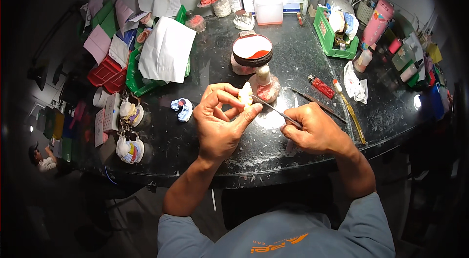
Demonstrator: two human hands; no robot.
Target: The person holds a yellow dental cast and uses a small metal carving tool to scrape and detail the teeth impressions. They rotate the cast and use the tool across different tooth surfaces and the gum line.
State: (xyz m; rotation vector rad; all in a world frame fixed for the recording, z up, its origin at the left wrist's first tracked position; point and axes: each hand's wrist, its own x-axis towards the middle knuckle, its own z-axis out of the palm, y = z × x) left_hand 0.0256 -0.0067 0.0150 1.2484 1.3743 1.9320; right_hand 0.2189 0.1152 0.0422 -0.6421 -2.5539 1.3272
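Between the thumb and fingers of my left hand [220, 123] is a small cream-coloured dental piece [245, 93]. My right hand [313, 128] is closed round a thin metal dental instrument [274, 108], whose tip reaches the piece; whether it touches cannot be told. Just behind my hands stands a squat glass burner [266, 93] with a pale cap or wick holder. Beyond it, a dark-rimmed round dish [252, 61] holds something white and red. A blue-and-white dental mould [182, 110] lies left of my left hand.
Two dental models on articulators [130, 149] stand at the left, near a green bin [139, 84] under paper. To the right lie a red-handled tool [321, 86], a dark pointed tool [317, 103], a yellow-handled brush [352, 116] and crumpled tissue [355, 83]. Another green bin [337, 45] stands behind.
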